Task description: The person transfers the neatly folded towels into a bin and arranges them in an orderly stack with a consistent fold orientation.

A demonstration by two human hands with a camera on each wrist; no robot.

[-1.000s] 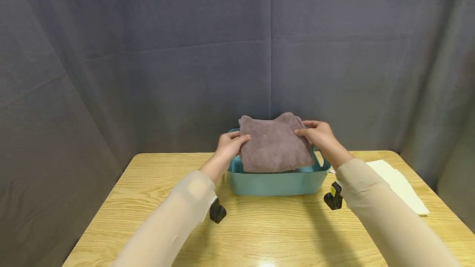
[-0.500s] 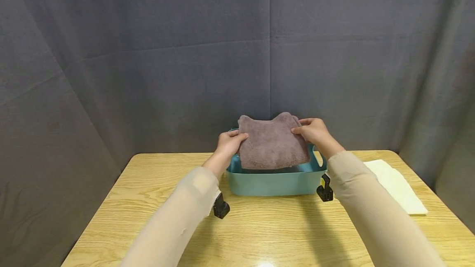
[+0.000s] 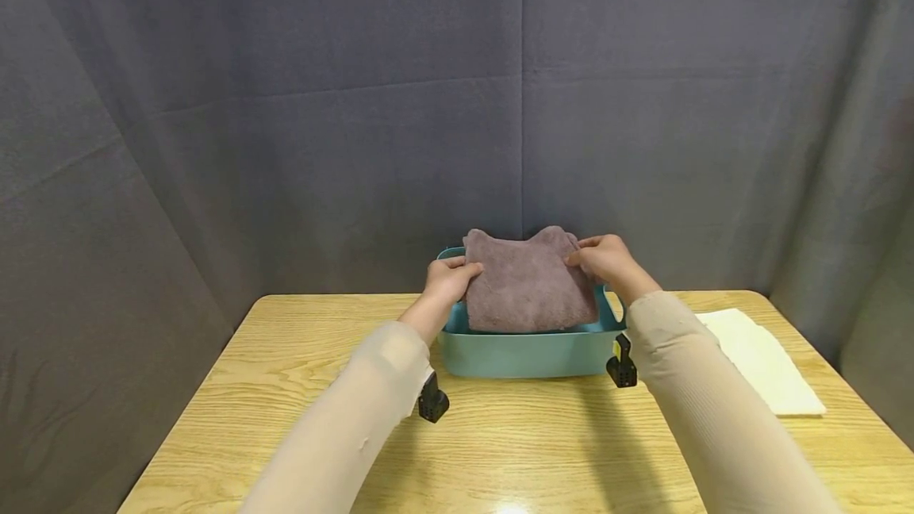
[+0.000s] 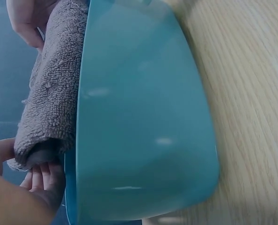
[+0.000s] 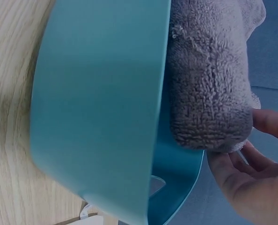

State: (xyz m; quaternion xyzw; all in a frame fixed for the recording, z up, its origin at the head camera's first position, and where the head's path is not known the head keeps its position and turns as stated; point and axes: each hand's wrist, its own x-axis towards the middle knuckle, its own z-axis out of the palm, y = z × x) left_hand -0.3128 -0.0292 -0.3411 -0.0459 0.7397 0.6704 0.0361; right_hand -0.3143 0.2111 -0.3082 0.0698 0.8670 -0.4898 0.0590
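Note:
A folded mauve towel (image 3: 530,284) hangs between both hands over a teal plastic basket (image 3: 531,357). My left hand (image 3: 448,280) pinches the towel's left edge, thumb in front and fingers behind. At the opposite side my right hand (image 3: 607,262) grips the upper right edge the same way. In the left wrist view the towel (image 4: 54,89) shows a thick rounded fold beside the basket wall (image 4: 143,108). The right wrist view has the towel's rolled lower fold (image 5: 211,84) at the basket's opening, with the fingers of the right hand (image 5: 256,173) at its end.
A white cloth (image 3: 764,363) lies flat on the wooden table (image 3: 514,443), right of the basket. Behind the table hangs a grey curtain (image 3: 357,141). The basket has a cut-out handle (image 3: 614,304) on its right end.
The towel first shifts slightly left and up, then comes down a little toward the basket. Both hands keep hold of it; the right arm has moved somewhat left.

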